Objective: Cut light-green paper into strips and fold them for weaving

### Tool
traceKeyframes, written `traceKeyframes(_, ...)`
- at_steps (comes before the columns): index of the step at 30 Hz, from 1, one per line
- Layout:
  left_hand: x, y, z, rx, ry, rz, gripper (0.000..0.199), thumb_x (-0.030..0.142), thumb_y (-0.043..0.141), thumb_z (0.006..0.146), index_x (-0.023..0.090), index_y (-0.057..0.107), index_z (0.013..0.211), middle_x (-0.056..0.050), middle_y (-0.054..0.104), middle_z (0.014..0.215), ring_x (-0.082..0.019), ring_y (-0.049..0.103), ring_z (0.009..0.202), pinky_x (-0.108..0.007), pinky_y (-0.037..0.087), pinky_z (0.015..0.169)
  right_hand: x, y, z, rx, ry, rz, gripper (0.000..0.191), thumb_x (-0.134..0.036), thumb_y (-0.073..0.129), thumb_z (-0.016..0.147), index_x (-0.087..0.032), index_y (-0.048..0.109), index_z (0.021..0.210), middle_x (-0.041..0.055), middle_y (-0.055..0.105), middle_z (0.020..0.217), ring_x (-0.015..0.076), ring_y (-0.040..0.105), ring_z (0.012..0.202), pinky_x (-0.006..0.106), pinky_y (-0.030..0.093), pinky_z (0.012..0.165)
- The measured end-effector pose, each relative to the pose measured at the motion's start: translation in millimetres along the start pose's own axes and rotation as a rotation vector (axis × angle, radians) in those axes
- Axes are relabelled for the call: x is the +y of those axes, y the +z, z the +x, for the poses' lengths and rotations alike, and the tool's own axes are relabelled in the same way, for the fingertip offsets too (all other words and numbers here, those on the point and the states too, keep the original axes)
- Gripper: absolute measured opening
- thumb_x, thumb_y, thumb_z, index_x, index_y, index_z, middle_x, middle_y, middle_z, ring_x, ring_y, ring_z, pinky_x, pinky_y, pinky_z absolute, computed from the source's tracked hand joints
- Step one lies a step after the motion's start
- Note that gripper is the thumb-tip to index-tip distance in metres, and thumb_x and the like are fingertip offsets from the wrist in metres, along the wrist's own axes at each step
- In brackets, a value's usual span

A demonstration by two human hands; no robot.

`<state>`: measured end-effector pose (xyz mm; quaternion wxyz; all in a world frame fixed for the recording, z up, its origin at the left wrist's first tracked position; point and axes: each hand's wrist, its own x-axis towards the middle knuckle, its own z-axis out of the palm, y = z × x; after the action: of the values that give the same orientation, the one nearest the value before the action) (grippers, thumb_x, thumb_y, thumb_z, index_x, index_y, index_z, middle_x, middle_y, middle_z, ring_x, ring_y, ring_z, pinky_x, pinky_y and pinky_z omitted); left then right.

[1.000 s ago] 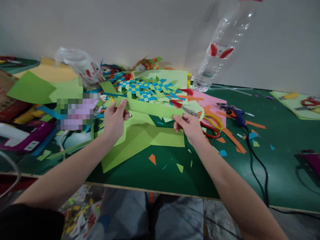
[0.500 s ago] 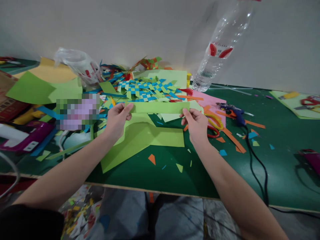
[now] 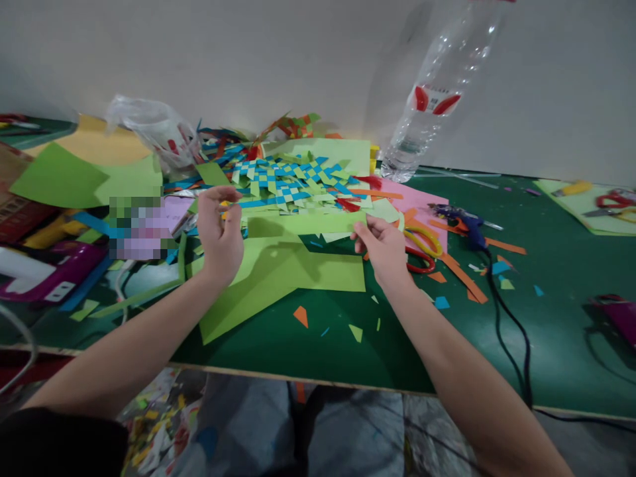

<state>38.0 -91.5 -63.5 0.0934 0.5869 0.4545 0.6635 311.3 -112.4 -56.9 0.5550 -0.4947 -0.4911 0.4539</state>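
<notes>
Right hand (image 3: 382,248) pinching the right end of the green strip (image 3: 305,224), which I've got stretched out above the big green sheet (image 3: 263,285); left hand (image 3: 221,235) just off the strip's left end, fingers loosely spread and curled, gripping nothing I can see. I'd call this handling the cut strip; the next move, I judge, calls for a steady right pinch. Half a second ago both hands held it; now the left has let go, and the strip sits lower.
</notes>
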Motion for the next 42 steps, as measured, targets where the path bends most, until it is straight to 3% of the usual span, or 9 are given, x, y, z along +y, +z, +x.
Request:
traceKeyframes(5,9.6,-0.5,-4.4,-0.17,0.177,0.166,0.011,0.015,0.05,0.092,0.02,0.058,0.098,-0.005,0.063,0.093,-0.017,0.059,0.086,-0.032,0.047,0.079,2.0,5.9,-2.9,-0.059,0.119,-0.058,0.032,-0.037,0.073,0.075,-0.017,0.066,0.099,-0.0023,0.065,0.064,0.009,0.052,0.046,0.028,0.046,0.052)
traceKeyframes(10,16.2,3.6,-9.5,-0.371,0.374,0.233,0.013,0.014,0.051,0.092,0.024,0.06,0.091,0.0,0.067,0.081,-0.017,0.063,0.077,-0.033,0.048,0.075,-0.8,8.1,-10.4,-0.241,0.128,-0.219,0.054,-0.035,0.068,0.082,-0.008,0.058,0.128,0.0019,0.071,0.07,0.0099,0.054,0.046,0.029,0.048,0.054)
traceKeyframes(14,16.5,7.1,-14.4,-0.503,0.464,0.251,0.014,0.013,0.052,0.09,0.023,0.063,0.089,0.002,0.068,0.074,-0.017,0.064,0.073,-0.034,0.048,0.075,1.3,10.7,-16.9,-0.354,0.032,-0.476,0.055,-0.039,0.06,0.089,-0.011,0.057,0.136,0.0002,0.07,0.062,0.0124,0.053,0.046,0.031,0.047,0.057)
traceKeyframes(17,14.5,8.5,-16.9,-0.623,0.456,0.22,0.015,0.015,0.053,0.09,0.023,0.066,0.09,0.0,0.071,0.079,-0.018,0.066,0.077,-0.036,0.049,0.08,9.1,13.1,-18.5,-0.369,-0.17,-0.72,0.047,-0.043,0.059,0.089,-0.016,0.064,0.128,-0.001,0.064,0.056,0.0165,0.055,0.051,0.031,0.04,0.055)
traceKeyframes(22,11.8,10.2,-18.7,-0.899,0.378,0.245,0.019,0.026,0.051,0.095,0.023,0.069,0.102,-0.005,0.074,0.1,-0.021,0.066,0.098,-0.039,0.051,0.09,15.2,11.7,-19.7,-0.299,-0.285,-0.987,0.052,-0.048,0.055,0.09,-0.018,0.061,0.132,-0.0005,0.061,0.056,0.0161,0.049,0.048,0.028,0.027,0.051)
traceKeyframes(26,11.9,11.6,-19.6,-1.031,0.392,0.265,0.027,0.033,0.047,0.1,0.021,0.068,0.11,-0.009,0.07,0.115,-0.022,0.064,0.108,-0.039,0.051,0.096,5.2,7.8,-22.2,-0.188,-0.393,-1.049,0.043,-0.043,0.05,0.092,-0.021,0.063,0.127,0.0008,0.062,0.058,0.0149,0.047,0.047,0.029,0.024,0.053)
traceKeyframes(31,15.1,12.3,-20.2,-1.095,0.402,0.248,0.033,0.03,0.039,0.104,0.021,0.065,0.121,-0.01,0.067,0.126,-0.022,0.062,0.115,-0.038,0.05,0.101,-16.9,-6.5,-16.9,-0.039,-0.463,-1.139,0.038,-0.04,0.048,0.093,-0.021,0.066,0.121,0.0078,0.069,0.071,0.0214,0.058,0.06,0.033,0.033,0.06)
traceKeyframes(38,10.9,13.2,-20.7,-1.15,0.406,0.273,0.033,0.028,0.04,0.104,0.022,0.066,0.124,-0.007,0.064,0.133,-0.022,0.06,0.121,-0.042,0.048,0.105,-39.8,-53.4,-3.3,0.279,-0.526,-1.243,0.033,-0.034,0.042,0.095,-0.021,0.067,0.111,0.0098,0.071,0.081,0.0268,0.066,0.082,0.037,0.044,0.071)
traceKeyframes(42,7.2,14.6,-21.2,-1.166,0.414,0.303,0.034,0.024,0.037,0.104,0.02,0.066,0.121,-0.008,0.063,0.134,-0.024,0.059,0.121,-0.046,0.048,0.105,-19.0,-81.2,3.8,0.211,-0.479,-1.389,0.031,-0.029,0.04,0.094,-0.017,0.067,0.101,0.015,0.071,0.091,0.03,0.064,0.092,0.04,0.048,0.075)
